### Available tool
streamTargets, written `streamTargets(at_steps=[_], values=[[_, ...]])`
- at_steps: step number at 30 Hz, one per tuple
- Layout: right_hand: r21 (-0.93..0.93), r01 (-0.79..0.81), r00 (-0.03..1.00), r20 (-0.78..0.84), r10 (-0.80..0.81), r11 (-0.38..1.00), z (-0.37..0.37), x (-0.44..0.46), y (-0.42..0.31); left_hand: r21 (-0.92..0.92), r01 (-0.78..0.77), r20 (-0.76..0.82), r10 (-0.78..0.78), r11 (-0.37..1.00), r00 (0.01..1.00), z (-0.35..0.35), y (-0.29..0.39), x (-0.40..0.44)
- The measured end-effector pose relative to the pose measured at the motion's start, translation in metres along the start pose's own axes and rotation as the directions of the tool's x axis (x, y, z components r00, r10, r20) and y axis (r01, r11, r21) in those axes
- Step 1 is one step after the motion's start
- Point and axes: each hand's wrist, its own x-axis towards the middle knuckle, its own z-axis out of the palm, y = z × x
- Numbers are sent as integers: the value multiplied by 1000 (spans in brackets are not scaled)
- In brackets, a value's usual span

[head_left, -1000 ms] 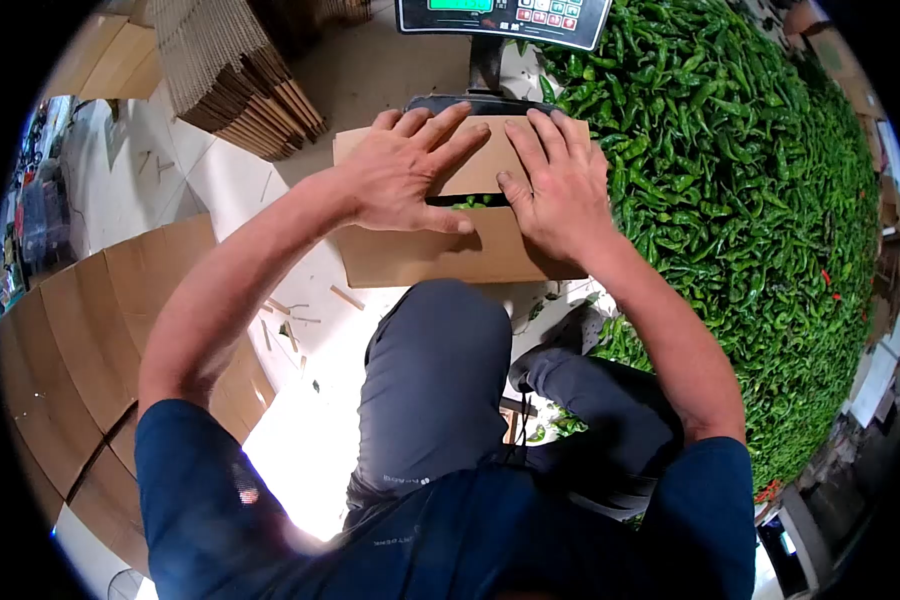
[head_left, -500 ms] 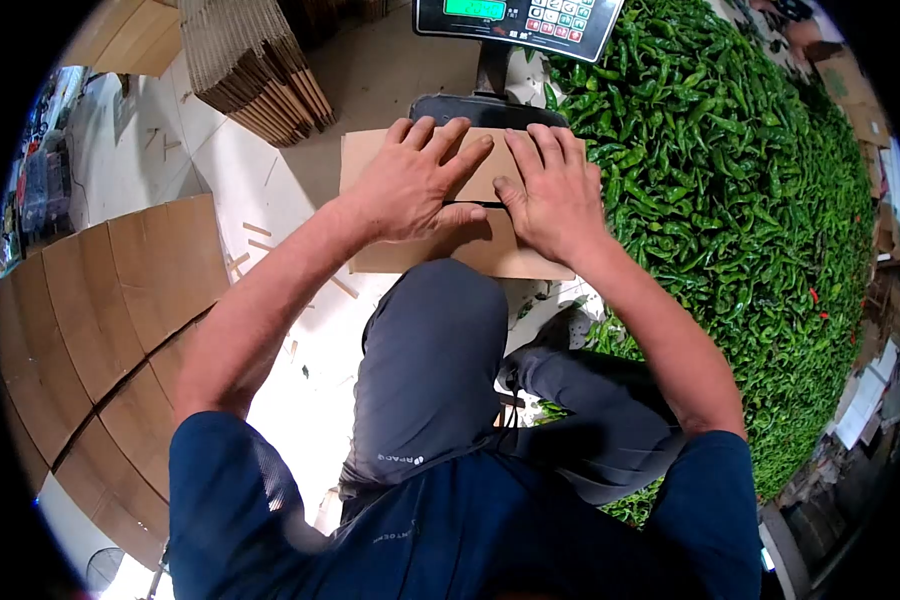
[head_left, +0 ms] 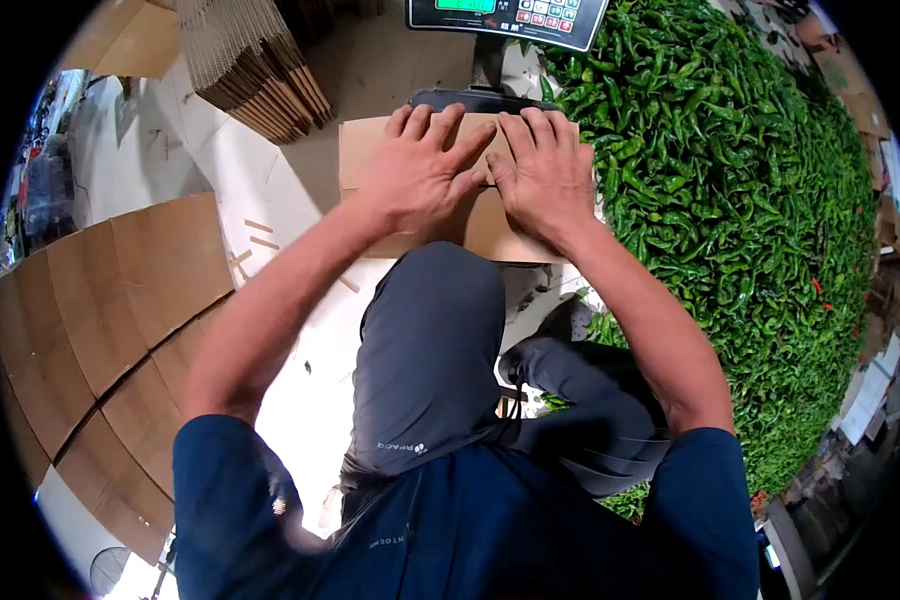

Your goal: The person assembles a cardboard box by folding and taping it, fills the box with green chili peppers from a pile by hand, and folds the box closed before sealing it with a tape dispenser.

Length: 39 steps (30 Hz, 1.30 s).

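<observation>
Both palms press down on the flaps of a cardboard box (head_left: pixel 470 236) in front of my knee. My left hand (head_left: pixel 420 165) lies on its left part, fingers stretched toward the far edge. On the right part rests my right hand (head_left: pixel 545 175), its fingers also extended and spread. The thumbs sit close together near the dark seam between the flaps. Neither hand grasps anything. Just beyond the box is a digital scale (head_left: pixel 510 22) with a green-lit display and a keypad; part of its dark platform shows at the box's far edge.
A large heap of green chili peppers (head_left: pixel 730 220) fills the right side. Stacked folded cardboard (head_left: pixel 255 75) stands at the upper left. Flat cardboard sheets (head_left: pixel 110 300) lie at the left, with cardboard strips (head_left: pixel 260 240) scattered on the pale floor (head_left: pixel 310 380).
My hands have shifted slightly, with the thumbs nearer each other over the seam. The whole view has moved a little. The palms stay pressed on the box.
</observation>
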Motion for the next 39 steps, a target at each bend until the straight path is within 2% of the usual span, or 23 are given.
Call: streamTargets(at_steps=[2,6,9,10,13,17,18,22,24,25,26,30,32,34,39], values=[[-25,2,999,-37,-3,1000,8,-1,2,-12,180,-46,-180,984,983,7,21,10],[-95,6,992,-129,-18,995,14,-7,0,-161,351,-244,-382,922,892,22,36,26],[-41,-23,997,-75,20,999,11,-5,0,-153,389,-215,-415,909,884,25,41,31],[-5,-33,997,-72,33,999,8,-4,-2,-157,393,-252,-421,906,871,25,41,31],[-6,-73,985,-158,71,997,22,2,5,-181,365,-295,-404,914,866,36,38,34],[12,-66,987,-145,67,998,20,7,12,-137,374,-306,-398,917,865,35,40,34],[40,-60,989,-130,65,997,18,8,17,-136,370,-321,-394,919,861,35,40,34],[342,28,983,-182,37,939,20,3,48,-113,344,-329,-362,932,872,37,41,33],[646,-106,954,-149,260,756,32,-9,57,-86,341,-310,-351,936,884,36,40,34],[771,-154,926,-104,362,618,41,-15,59,-79,339,-303,-346,938,888,35,41,33],[881,-199,913,7,408,429,44,-22,54,-69,336,-297,-341,939,892,35,42,33],[966,-233,912,176,370,113,40,-34,49,-28,290,-260,-287,957,922,35,40,32],[878,-232,924,64,377,419,40,-31,50,-46,306,-227,-308,951,924,30,42,33],[710,-217,933,-50,356,669,41,-27,49,-75,310,-228,-319,948,920,28,42,32],[535,-239,948,-54,315,810,21,-21,39,-94,410,-182,-420,907,889,22,55,40]])
